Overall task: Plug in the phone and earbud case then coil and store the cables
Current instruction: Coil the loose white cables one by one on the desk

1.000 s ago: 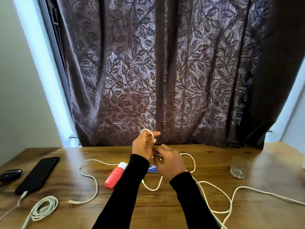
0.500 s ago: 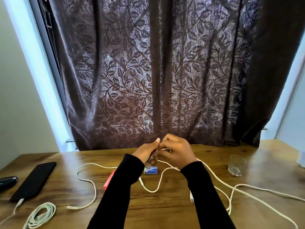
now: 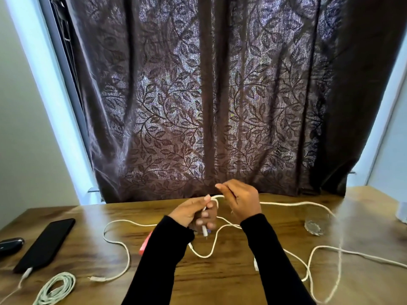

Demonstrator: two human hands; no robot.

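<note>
My left hand (image 3: 193, 213) grips the plug end of a long white cable (image 3: 293, 204) above the table's middle; the plug pokes out below its fingers. My right hand (image 3: 241, 203) pinches the same cable just beside it, bending a small loop between the two hands. From there the cable trails right and down in loose curves. A second white cable (image 3: 116, 241) lies slack on the table to the left. The black phone (image 3: 45, 244) lies at the left with a cable plugged in, leading to a coiled bundle (image 3: 56, 289). The dark earbud case (image 3: 11, 243) sits at the far left.
A wooden table (image 3: 220, 280) stands before a dark patterned curtain (image 3: 209, 106). An empty glass (image 3: 315, 223) stands at the right. A red object (image 3: 145, 245) peeks out from under my left sleeve. A white object (image 3: 403, 212) is at the right edge.
My hands have drawn slightly apart, and the right hand has pulled the cable up off the table to the right. The small blue item under my hands is now hidden.
</note>
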